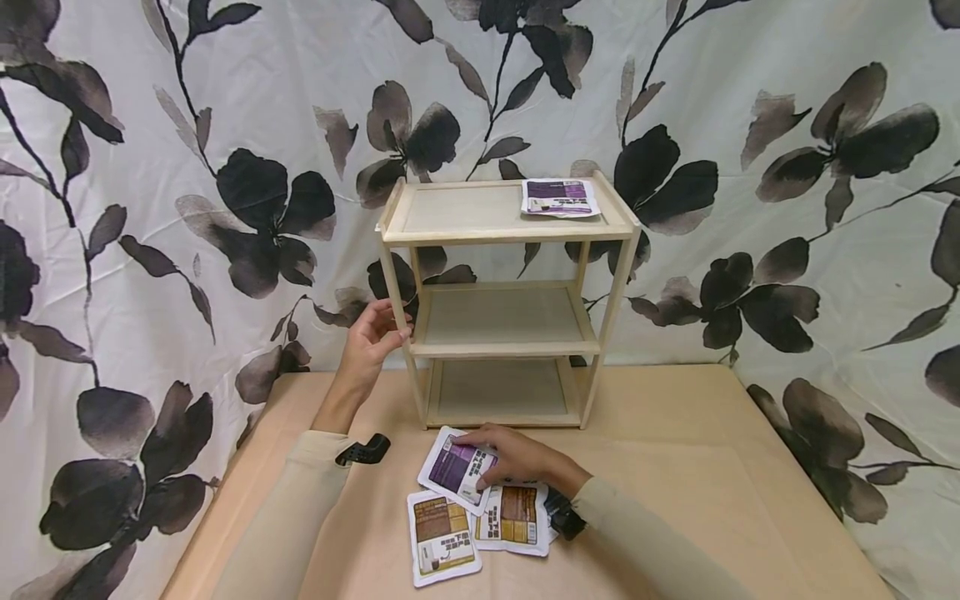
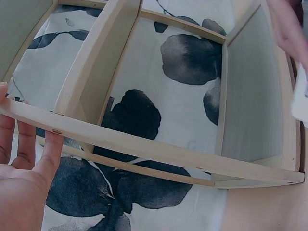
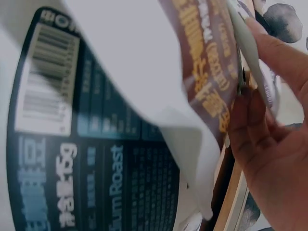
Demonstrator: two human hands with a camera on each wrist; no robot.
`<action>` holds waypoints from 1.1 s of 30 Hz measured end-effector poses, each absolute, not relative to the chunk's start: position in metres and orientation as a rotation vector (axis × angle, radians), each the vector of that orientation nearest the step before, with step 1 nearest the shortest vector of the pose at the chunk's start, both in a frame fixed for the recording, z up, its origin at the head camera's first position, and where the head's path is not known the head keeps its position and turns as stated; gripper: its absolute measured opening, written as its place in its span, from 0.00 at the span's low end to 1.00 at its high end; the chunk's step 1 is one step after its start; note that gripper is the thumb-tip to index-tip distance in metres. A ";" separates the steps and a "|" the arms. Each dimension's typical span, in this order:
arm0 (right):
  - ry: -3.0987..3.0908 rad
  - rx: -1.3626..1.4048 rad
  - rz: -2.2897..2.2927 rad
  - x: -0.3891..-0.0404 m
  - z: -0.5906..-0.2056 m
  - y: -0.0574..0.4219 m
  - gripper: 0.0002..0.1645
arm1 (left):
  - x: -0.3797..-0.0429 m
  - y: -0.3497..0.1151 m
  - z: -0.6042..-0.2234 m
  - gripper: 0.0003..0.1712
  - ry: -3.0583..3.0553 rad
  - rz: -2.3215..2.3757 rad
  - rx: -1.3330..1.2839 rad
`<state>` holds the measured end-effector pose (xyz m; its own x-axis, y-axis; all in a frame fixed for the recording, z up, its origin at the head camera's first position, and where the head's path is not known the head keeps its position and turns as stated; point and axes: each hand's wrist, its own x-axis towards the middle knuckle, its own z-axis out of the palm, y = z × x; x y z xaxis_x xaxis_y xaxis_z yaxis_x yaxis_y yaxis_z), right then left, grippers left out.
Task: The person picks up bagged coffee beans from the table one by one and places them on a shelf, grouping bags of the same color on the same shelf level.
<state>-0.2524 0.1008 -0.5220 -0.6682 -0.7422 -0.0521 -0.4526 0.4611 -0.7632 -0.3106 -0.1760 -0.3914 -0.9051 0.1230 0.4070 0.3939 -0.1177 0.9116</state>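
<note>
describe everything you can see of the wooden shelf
The wooden shelf is pale, with three framed rectangular tiers between slim posts. It stands upright on the tan table, before the floral cloth. At least one purple-labelled packet lies at the right of its top tier, and the left hand holds its left front post.

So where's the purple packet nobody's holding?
In the head view, the purple packet lies on the top shelf of the wooden rack, toward the right end.

White floral fabric point(image 1: 540, 125) hangs behind the tabletop point(image 1: 675, 442).
</note>
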 end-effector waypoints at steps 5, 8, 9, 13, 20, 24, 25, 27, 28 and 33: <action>2.240 -0.938 -1.122 -0.253 -0.521 0.104 0.42 | -0.312 -0.176 -0.393 0.22 -1.930 -2.137 -0.599; 2.247 -0.849 -1.158 -0.254 -0.522 0.106 0.41 | -0.312 -0.176 -0.394 0.22 -1.935 -2.132 -0.601; 2.251 -0.824 -1.169 -0.254 -0.522 0.107 0.41 | -0.313 -0.176 -0.394 0.22 -1.936 -2.131 -0.602; 2.277 -0.771 -1.193 -0.255 -0.521 0.111 0.38 | -0.313 -0.176 -0.393 0.22 -1.942 -2.131 -0.601; 2.217 -0.764 -1.241 -0.258 -0.516 0.118 0.34 | -0.313 -0.176 -0.392 0.22 -1.960 -2.110 -0.593; 2.185 -0.798 -1.228 -0.259 -0.512 0.123 0.37 | -0.313 -0.176 -0.393 0.22 -1.966 -2.105 -0.590; 2.175 -0.810 -1.230 -0.259 -0.512 0.124 0.39 | -0.313 -0.177 -0.393 0.22 -1.963 -2.109 -0.589; 2.164 -0.824 -1.228 -0.260 -0.510 0.127 0.40 | -0.313 -0.177 -0.393 0.22 -1.959 -2.113 -0.591; 2.157 -0.825 -1.228 -0.260 -0.510 0.128 0.41 | -0.313 -0.177 -0.393 0.22 -1.959 -2.112 -0.591; 2.155 -0.808 -1.233 -0.260 -0.511 0.133 0.39 | -0.314 -0.176 -0.393 0.22 -1.955 -2.108 -0.594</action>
<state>-0.2597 0.1331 -0.5113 -0.6841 -0.7147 -0.1459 -0.2364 0.4064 -0.8826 -0.3142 -0.1763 -0.3925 -0.8979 0.1195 0.4236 0.4134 -0.1011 0.9049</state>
